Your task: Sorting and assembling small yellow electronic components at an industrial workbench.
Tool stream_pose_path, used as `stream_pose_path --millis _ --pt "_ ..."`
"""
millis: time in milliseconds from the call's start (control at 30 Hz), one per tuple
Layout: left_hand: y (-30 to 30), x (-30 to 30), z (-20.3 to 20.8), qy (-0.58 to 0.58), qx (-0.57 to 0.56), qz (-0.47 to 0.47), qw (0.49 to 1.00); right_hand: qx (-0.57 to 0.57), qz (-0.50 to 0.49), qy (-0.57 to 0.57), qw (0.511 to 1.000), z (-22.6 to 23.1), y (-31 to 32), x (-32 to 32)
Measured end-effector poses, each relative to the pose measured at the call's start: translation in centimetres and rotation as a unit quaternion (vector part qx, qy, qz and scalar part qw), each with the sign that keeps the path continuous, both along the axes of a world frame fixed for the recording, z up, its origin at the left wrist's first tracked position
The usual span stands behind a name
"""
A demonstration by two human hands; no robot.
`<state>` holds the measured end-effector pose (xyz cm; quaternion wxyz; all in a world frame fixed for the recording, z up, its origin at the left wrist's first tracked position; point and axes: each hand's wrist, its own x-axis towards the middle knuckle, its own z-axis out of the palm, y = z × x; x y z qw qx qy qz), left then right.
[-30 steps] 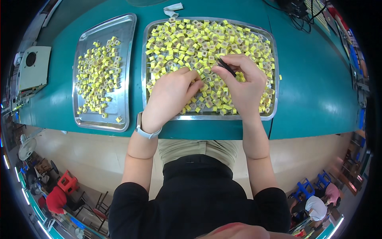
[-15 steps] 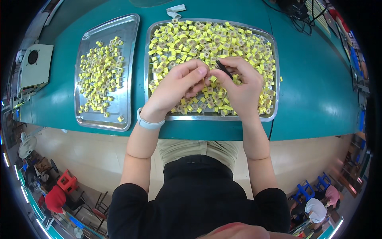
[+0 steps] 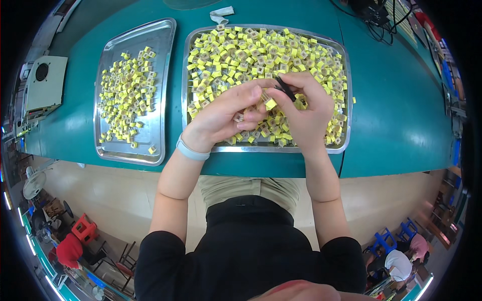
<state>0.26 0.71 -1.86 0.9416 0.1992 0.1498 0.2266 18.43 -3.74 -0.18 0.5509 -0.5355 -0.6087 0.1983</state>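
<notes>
Over the near part of a metal tray heaped with small yellow-taped coils, my two hands almost meet. My left hand is closed, with a yellow-taped coil with thin metal leads at its fingertips. Another pale piece shows between its curled lower fingers. My right hand grips black tweezers, their tips pointing up and left beside that coil. Whether the tips touch the leads I cannot tell. More yellow shows just behind the right thumb, partly hidden.
To the left, a second metal tray bears a smaller pile of such coils. A white crumpled strip lies behind the big tray. A beige box stands far left; black cables lie far right. Other people sit behind.
My left hand has opened out slightly and its wrist has dropped a little. The yellow-taped coil now shows between my hands. The tweezers have shifted slightly to the right.
</notes>
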Motion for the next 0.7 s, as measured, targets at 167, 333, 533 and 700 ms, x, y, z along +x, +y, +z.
stream_pose_path --millis 167,333,533,700 --pt "-0.3 0.4 0.0 0.02 -0.021 0.02 0.999 0.061 -0.04 -0.069 0.995 0.0 0.0 -0.5" --pt "-0.6 0.8 1.1 0.094 0.015 -0.008 0.995 0.07 -0.056 -0.102 0.991 -0.1 0.0 -0.7" --pt "-0.1 0.4 0.1 0.09 0.093 0.033 0.991 0.056 -0.06 -0.084 0.993 -0.2 -0.1 -0.5" --pt "0.0 0.3 0.3 0.19 0.204 0.177 0.944 0.006 -0.013 -0.051 0.999 0.6 -0.7 -1.1"
